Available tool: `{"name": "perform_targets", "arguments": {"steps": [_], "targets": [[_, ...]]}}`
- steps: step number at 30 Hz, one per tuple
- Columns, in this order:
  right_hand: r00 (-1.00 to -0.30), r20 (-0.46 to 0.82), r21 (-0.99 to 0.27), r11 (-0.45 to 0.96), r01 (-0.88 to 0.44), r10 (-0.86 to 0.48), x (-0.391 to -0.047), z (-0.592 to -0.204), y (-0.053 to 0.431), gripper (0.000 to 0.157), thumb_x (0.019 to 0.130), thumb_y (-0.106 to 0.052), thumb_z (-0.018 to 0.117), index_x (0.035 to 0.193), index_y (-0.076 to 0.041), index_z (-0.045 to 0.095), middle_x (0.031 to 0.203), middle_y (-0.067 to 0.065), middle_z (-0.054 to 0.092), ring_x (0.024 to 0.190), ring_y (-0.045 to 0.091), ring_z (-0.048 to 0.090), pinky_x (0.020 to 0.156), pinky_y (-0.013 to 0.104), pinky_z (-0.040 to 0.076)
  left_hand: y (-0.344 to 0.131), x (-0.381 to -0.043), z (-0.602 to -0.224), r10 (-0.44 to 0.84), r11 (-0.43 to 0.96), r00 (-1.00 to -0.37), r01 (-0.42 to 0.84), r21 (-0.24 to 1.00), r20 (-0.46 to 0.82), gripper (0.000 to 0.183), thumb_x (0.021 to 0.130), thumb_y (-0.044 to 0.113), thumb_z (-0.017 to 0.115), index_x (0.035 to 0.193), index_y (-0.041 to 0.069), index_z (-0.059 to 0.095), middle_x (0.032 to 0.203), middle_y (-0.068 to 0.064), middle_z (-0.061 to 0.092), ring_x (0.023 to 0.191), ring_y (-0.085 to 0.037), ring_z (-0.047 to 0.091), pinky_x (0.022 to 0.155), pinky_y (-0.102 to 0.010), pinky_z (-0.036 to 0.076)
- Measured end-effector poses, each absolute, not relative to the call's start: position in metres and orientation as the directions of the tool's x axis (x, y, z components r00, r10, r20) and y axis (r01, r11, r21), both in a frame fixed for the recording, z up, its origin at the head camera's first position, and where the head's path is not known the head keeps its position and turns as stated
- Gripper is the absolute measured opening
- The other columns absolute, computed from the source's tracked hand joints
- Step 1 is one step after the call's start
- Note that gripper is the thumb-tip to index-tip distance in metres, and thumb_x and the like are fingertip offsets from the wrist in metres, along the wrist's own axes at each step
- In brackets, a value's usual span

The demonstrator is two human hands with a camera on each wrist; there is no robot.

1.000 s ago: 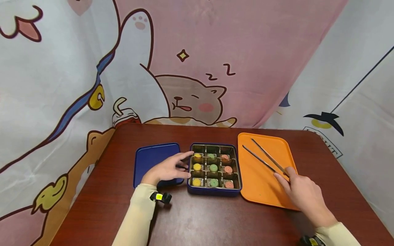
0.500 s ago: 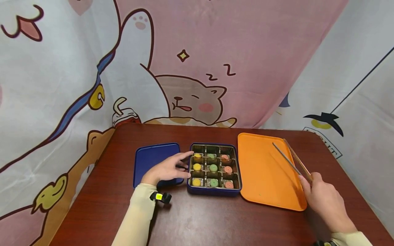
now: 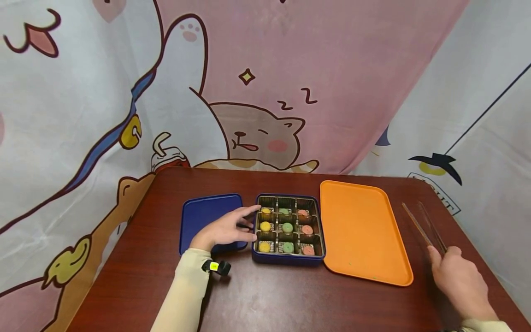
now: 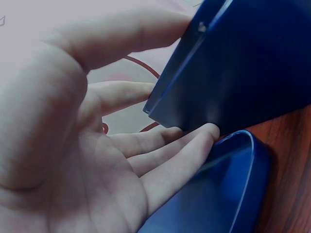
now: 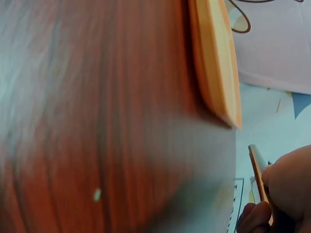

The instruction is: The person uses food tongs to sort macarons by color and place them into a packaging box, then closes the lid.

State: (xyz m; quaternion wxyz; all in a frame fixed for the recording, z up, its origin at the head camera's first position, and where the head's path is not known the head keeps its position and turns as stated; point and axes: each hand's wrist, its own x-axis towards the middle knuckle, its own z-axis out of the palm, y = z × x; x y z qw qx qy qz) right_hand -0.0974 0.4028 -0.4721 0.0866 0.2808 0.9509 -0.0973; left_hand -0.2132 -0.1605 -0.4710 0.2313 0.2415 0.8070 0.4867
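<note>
In the head view, a blue box [image 3: 288, 259] with a gold divided insert holds small round pieces in its compartments: yellow [image 3: 265, 226], green [image 3: 287, 227] and pink [image 3: 307, 229]. My left hand [image 3: 226, 228] rests its fingertips against the box's left side, fingers spread and fairly straight. The left wrist view shows those fingers touching the blue wall [image 4: 233, 73]. My right hand [image 3: 462, 281] grips metal tongs [image 3: 416, 223] over the table, to the right of the tray. Their tips stand apart with nothing between them. In the right wrist view, only part of the hand [image 5: 289, 189] shows.
A blue lid [image 3: 207, 210] lies left of the box, partly under my left hand. An orange tray [image 3: 361, 230] sits directly right of the box, bearing only tiny specks. The brown table [image 3: 265, 299] ends at a printed cloth [image 3: 352, 83] behind.
My right hand has carried the tongs rightward, from above the orange tray to beyond its right edge. My left hand and the box have stayed in place.
</note>
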Motion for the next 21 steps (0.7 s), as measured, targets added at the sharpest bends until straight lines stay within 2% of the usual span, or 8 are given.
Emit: {"name": "perform_targets", "arguments": {"steps": [7, 14, 21], "targets": [[-0.803, -0.267, -0.104, 0.812, 0.574, 0.533, -0.095, -0.478, 0.417, 0.067, 0.113, -0.047, 0.032, 0.109, 0.020, 0.037, 0.092, 0.043, 0.055, 0.081, 0.050, 0.064, 0.065, 0.058, 0.054, -0.161, -0.213, -0.471, 0.610, 0.411, -0.779, 0.155, 0.898, -0.145, 0.092, 0.094, 0.022, 0.082, 0.169, 0.021, 0.029, 0.169, -0.012, 0.029, 0.134, -0.032, 0.057, 0.106, -0.047, 0.054], [-0.793, -0.292, -0.090, 0.810, 0.580, 0.535, -0.094, -0.483, 0.426, 0.075, 0.111, -0.053, 0.029, 0.114, 0.021, 0.037, 0.099, 0.045, 0.055, 0.085, 0.052, 0.063, 0.067, 0.058, 0.054, -0.161, -0.212, -0.472, 0.608, 0.412, -0.781, 0.155, 0.898, -0.144, 0.091, 0.094, 0.021, 0.082, 0.168, 0.021, 0.029, 0.169, -0.011, 0.030, 0.135, -0.031, 0.057, 0.106, -0.047, 0.054], [-0.782, -0.297, -0.058, 0.808, 0.587, 0.547, -0.097, -0.479, 0.423, 0.074, 0.112, -0.053, 0.028, 0.112, 0.020, 0.040, 0.092, 0.040, 0.056, 0.078, 0.046, 0.063, 0.062, 0.054, 0.053, -0.160, -0.212, -0.471, 0.605, 0.415, -0.784, 0.157, 0.896, -0.142, 0.090, 0.094, 0.019, 0.081, 0.168, 0.021, 0.029, 0.168, -0.011, 0.030, 0.134, -0.031, 0.058, 0.106, -0.048, 0.054]]}}
